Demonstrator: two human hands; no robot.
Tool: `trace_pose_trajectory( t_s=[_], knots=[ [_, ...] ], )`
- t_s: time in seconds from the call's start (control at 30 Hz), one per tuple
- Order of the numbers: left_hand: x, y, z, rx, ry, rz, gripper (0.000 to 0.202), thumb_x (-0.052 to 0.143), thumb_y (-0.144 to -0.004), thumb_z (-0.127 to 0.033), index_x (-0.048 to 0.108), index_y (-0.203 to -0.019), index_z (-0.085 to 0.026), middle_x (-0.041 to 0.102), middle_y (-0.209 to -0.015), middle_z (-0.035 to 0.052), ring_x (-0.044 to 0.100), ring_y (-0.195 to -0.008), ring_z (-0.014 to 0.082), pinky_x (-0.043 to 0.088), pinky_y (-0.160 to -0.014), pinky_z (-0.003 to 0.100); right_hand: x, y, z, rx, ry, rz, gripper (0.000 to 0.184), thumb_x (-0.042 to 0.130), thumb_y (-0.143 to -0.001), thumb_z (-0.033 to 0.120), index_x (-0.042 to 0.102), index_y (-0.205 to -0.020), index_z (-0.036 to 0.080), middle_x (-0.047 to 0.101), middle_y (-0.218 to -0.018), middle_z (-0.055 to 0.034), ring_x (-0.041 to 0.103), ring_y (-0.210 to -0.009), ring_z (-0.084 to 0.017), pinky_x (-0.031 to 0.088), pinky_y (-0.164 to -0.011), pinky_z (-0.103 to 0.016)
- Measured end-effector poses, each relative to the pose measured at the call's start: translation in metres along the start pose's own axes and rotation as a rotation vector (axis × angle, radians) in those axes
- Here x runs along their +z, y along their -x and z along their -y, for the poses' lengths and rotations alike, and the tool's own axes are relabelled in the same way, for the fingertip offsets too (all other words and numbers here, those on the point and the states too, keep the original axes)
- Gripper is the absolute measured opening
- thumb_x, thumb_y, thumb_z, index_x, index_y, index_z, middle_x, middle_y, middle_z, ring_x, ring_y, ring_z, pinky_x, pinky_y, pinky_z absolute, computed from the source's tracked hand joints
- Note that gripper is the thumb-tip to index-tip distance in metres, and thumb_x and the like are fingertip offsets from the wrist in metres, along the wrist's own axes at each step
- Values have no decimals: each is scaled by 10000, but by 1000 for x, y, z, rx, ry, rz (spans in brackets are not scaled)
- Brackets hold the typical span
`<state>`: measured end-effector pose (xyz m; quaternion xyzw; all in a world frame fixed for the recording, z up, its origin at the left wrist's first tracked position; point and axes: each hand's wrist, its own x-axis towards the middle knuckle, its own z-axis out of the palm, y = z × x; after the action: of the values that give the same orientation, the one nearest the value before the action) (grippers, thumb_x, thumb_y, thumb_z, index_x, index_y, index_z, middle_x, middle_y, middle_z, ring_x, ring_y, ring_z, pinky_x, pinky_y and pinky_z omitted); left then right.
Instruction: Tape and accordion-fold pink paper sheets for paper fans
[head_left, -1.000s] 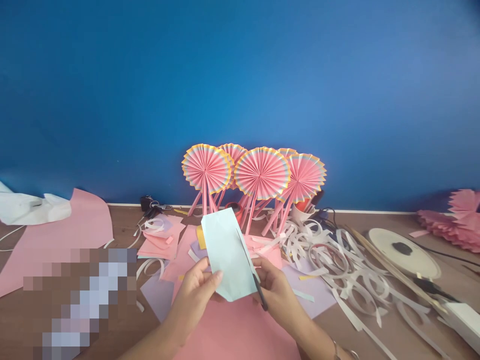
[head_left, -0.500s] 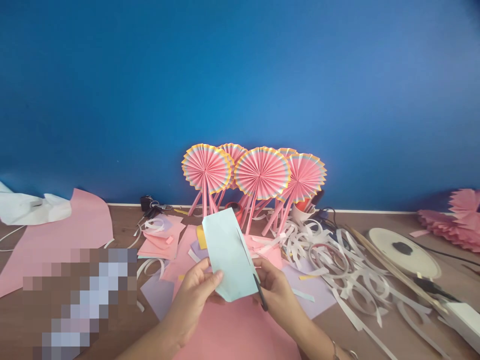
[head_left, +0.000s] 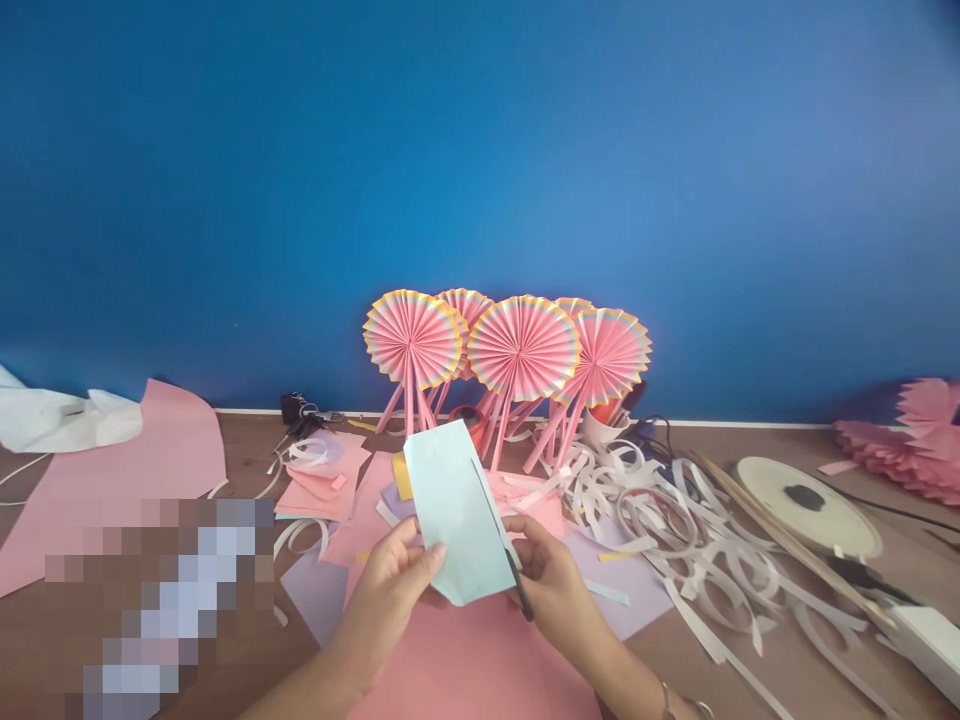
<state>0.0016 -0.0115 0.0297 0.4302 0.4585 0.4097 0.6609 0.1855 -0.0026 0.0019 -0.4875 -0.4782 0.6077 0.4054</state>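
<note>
A light blue sheet of paper [head_left: 459, 515] is held up in front of me, tilted a little. My left hand [head_left: 401, 580] pinches its lower left edge, thumb on top. In my right hand [head_left: 547, 575] is a pair of scissors [head_left: 519, 580] with black handles, partly hidden by the fingers and the paper. One thin blade lies along the sheet's right edge, near a cut line running up it. A large pink sheet [head_left: 472, 670] lies under both hands.
Pink pleated paper fans [head_left: 523, 348] on sticks stand against the blue wall [head_left: 480, 150]. Curled white paper strips [head_left: 697, 540] cover the right of the table, near a round cream lid [head_left: 810, 505]. Pink scraps [head_left: 322, 480] lie left, tissue pompoms [head_left: 915, 445] far right.
The blue paper and both hands stay nearly in place. Only a very slight shift of the scissors and the right fingers shows.
</note>
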Motion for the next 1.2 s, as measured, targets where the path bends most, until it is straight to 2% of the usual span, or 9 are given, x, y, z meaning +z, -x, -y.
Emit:
trace_pose_trajectory(
  t_s=[0.23, 0.43, 0.6, 0.77, 0.93, 1.07, 1.2],
  knots=[
    [2, 0, 6, -10, 19, 61, 528, 649, -778, -507, 574, -1154, -144, 732, -801, 64, 668, -718, 215, 496, -681, 303, -1, -3, -2, -2, -67, 8, 329, 699, -694, 275, 513, -952, 193, 496, -556, 95, 342, -412, -47, 232, -405, -184],
    [3, -2, 14, -20, 17, 99, 535, 654, -757, -542, 600, -1113, -146, 726, -808, 74, 663, -691, 214, 486, -628, 289, 0, -1, 3, 7, -127, 6, 389, 753, -671, 332, 503, -936, 198, 518, -586, 85, 402, -441, -61, 290, -427, -188],
    [4, 0, 15, -17, 22, 111, 531, 642, -771, -532, 586, -1128, -143, 720, -763, 66, 667, -711, 224, 490, -655, 304, -1, -1, 0, 3, -138, 0, 410, 760, -674, 332, 498, -960, 199, 481, -553, 100, 428, -444, -72, 298, -427, -188],
    [4, -1, 15, -15, 15, 110, 500, 632, -790, -514, 584, -1121, -143, 725, -826, 76, 669, -752, 222, 489, -668, 298, -2, -4, -5, -16, -141, -3, 424, 752, -680, 359, 497, -981, 203, 506, -548, 91, 464, -463, -87, 324, -443, -192],
    [4, 0, 14, -20, 4, 118, 516, 633, -785, -523, 582, -1132, -144, 720, -775, 64, 665, -716, 220, 485, -660, 305, -1, -3, -4, 3, -107, -32, 454, 745, -673, 394, 504, -1002, 195, 511, -543, 91, 423, -421, -71, 295, -415, -186],
    [8, 4, 11, -41, 9, 138, 492, 633, -789, -512, 584, -1127, -159, 723, -812, 62, 674, -763, 229, 488, -715, 318, -1, -4, -1, 12, -93, -54, 447, 749, -660, 390, 498, -978, 200, 514, -543, 93, 397, -410, -62, 274, -402, -179],
    [12, 6, 9, -77, 23, 170, 560, 651, -756, -542, 567, -1143, -147, 720, -736, 54, 679, -711, 238, 493, -683, 323, -2, -4, 0, 8, -85, -75, 429, 723, -684, 446, 507, -962, 202, 497, -536, 95, 401, -405, -67, 281, -403, -185]
  ],
)
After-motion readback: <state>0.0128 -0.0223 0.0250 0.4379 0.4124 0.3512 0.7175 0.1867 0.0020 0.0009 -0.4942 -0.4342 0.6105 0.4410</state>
